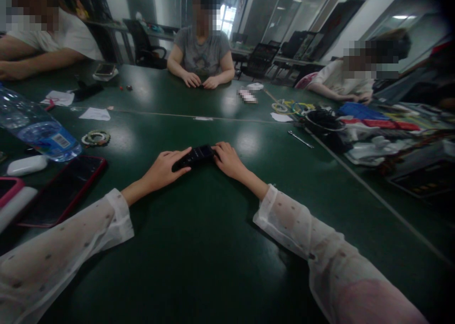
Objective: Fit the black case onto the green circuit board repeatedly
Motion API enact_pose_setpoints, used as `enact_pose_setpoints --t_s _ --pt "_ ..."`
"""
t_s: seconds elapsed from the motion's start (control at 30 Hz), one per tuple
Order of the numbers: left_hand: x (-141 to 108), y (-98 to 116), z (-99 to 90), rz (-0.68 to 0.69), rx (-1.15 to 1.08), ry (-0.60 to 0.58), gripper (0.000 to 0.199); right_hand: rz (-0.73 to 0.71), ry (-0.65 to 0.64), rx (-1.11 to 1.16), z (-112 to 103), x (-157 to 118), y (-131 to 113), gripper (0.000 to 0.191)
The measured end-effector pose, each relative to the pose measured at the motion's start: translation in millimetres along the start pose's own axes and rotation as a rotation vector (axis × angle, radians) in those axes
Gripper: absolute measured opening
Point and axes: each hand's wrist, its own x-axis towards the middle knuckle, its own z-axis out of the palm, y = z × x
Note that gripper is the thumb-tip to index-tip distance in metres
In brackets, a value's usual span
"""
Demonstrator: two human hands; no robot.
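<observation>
Black handset [195, 157] between both hands on green table [199, 248], long axis roughly left to right, right end slightly farther.
Left hand [166, 167] nearer, part-closed around its left end, thumb on near edge, fingers on far edge; right hand [229, 161] loosely curled, fingertips at right end, can't tell if gripping.

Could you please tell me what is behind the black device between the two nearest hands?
Behind the black device is green tabletop, then a thin white strip; farther back, a person in a grey top. What lies under the device is covered and cannot be seen.
</observation>
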Motion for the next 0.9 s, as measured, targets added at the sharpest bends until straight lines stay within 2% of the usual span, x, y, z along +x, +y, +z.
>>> enact_pose_setpoints --t_s 0.1,0.9 --pt "0.7 -3.2 1.8 -0.017 0.002 -0.066 0.067 0.004 0.004 -0.001 -0.8 -0.4 -0.3 0.034" --pt "1.2 0.9 -1.4 -0.057 0.020 -0.118 0.067 0.004 0.003 -0.001 -2.5 -1.5 -1.5 0.034"
